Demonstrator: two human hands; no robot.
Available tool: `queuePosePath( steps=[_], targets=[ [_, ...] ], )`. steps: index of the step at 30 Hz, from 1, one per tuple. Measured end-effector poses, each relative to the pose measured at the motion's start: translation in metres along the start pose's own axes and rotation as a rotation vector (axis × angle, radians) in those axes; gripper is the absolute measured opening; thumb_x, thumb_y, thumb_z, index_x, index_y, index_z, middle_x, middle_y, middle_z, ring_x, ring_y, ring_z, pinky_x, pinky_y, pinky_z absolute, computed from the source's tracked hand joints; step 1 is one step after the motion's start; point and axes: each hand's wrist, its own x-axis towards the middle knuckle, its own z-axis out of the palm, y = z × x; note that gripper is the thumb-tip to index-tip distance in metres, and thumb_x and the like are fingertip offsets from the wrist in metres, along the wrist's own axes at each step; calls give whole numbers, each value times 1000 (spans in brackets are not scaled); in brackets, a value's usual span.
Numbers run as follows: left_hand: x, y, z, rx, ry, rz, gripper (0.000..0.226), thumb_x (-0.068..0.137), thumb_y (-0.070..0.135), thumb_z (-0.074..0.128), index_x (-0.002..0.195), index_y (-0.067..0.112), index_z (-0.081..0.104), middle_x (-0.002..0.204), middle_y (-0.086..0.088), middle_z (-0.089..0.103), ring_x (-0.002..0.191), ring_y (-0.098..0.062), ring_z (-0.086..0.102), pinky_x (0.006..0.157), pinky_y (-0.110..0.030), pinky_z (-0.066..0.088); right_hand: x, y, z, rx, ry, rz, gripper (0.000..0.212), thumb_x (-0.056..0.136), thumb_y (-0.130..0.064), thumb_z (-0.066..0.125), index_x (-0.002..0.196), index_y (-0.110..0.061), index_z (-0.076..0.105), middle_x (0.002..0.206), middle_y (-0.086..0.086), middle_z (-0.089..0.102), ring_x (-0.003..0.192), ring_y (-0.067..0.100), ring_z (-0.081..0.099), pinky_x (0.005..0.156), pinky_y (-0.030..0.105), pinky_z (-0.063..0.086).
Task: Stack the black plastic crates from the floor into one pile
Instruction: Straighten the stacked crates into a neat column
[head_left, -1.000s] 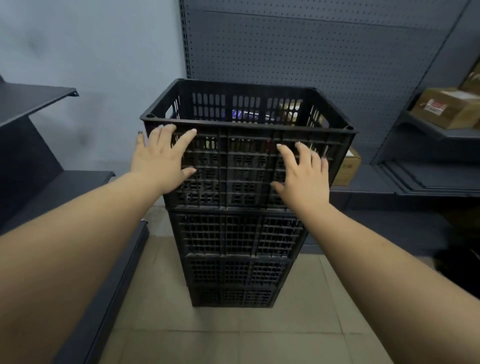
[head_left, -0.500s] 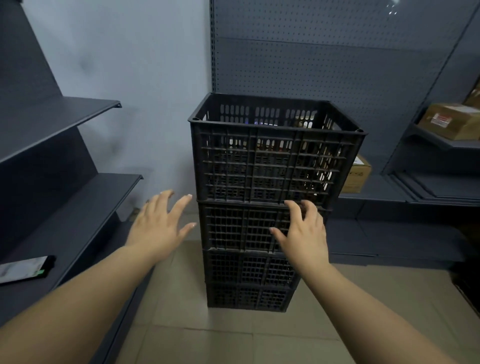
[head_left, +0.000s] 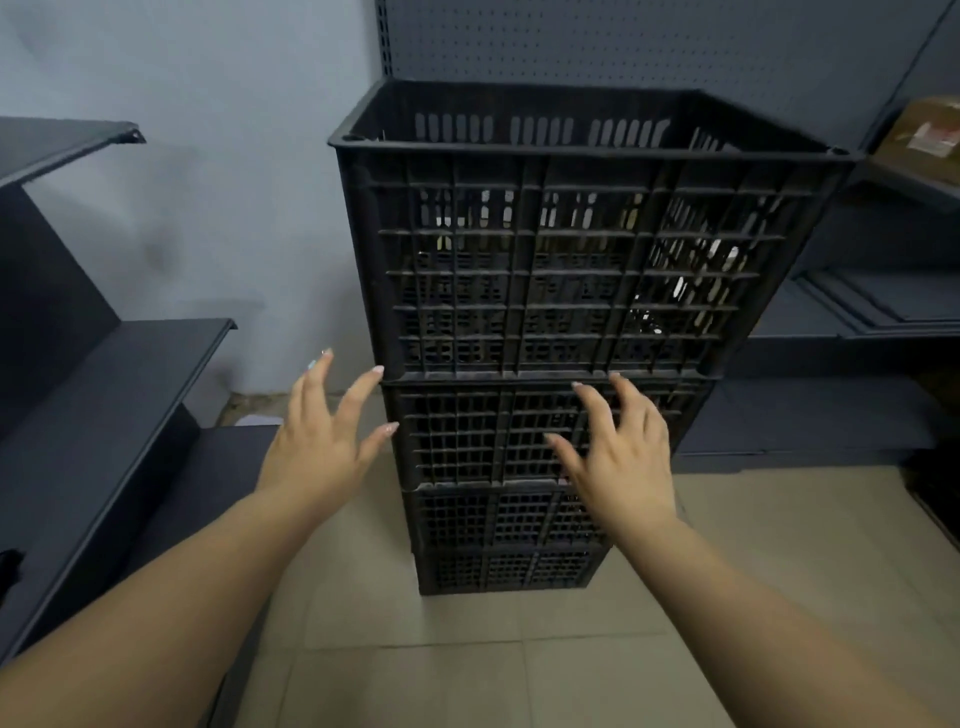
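Four black plastic crates (head_left: 561, 332), their walls a ribbed lattice of square holes, stand nested in one pile at my 12 o'clock on the beige tiled floor (head_left: 467, 670), the open top crate (head_left: 576, 249) the largest in view. My left hand (head_left: 319, 441), fingers spread and empty, hangs at 10 o'clock just beside the pile's left edge. My right hand (head_left: 621, 457), likewise splayed and holding nothing, is in front of the second crate (head_left: 483, 431); I cannot tell whether it touches. Matte dark metal shelves (head_left: 130, 395) flank at 9 o'clock, perforated pegboard (head_left: 623, 47) behind.
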Motion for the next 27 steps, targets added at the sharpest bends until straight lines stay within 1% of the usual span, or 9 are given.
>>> queuePosePath(
  steps=[4,6,8,12,15,18,21,23,27],
  targets=[
    [42,-13,48,-38,59,52,61,90,51,48,145,47,21,157,-7,-3,144,-30,5,109,-53,28,27,5,65,-34,91,-121,53,84,-48,64,128,-24,48,139,18,43,123,39,40,102,56,37],
    [59,-21,72,-85,90,56,60,90,50,48,143,52,20,158,-4,-5,143,-30,7,110,-53,26,37,12,96,-34,149,-190,49,83,-45,66,126,-24,53,139,17,45,122,37,41,102,56,37],
    [76,-31,95,-129,127,118,59,88,52,47,140,56,22,158,-5,-3,142,-31,12,112,-51,26,46,21,123,-27,214,-265,46,83,-44,68,124,-26,57,138,16,46,122,38,42,103,55,36],
    [99,-47,138,-274,297,312,55,83,38,57,136,35,45,155,-15,9,142,-30,23,116,-44,20,62,36,164,11,367,-356,43,86,-43,59,126,-27,60,134,10,53,116,33,50,101,50,39],
    [113,-51,157,-436,418,379,44,83,19,66,126,25,59,155,-8,15,135,-18,41,116,-40,25,73,40,182,136,509,-352,39,85,-39,61,121,-25,65,123,9,60,105,27,52,94,44,42],
    [118,-51,165,-535,511,358,40,83,13,67,121,23,64,151,7,24,119,7,49,111,-19,31,83,42,197,346,634,-314,25,81,-29,70,105,-24,74,108,7,62,92,28,57,84,42,47],
    [122,-50,171,-464,619,395,39,82,12,69,118,25,64,143,15,28,108,12,49,106,-7,29,91,41,203,521,690,-276,16,79,-21,73,95,-24,77,97,2,57,86,27,57,79,45,47],
    [127,-50,171,-456,636,390,37,82,14,70,118,23,66,143,16,28,103,19,49,102,-2,27,97,39,203,527,690,-268,15,78,-22,73,92,-25,77,94,2,58,87,26,56,81,46,46],
    [132,-48,175,-511,648,385,41,83,16,70,123,22,63,144,22,28,109,9,52,104,-6,31,100,37,202,537,661,-233,17,77,-23,73,94,-26,77,93,-1,57,91,25,53,85,45,46]
  ],
)
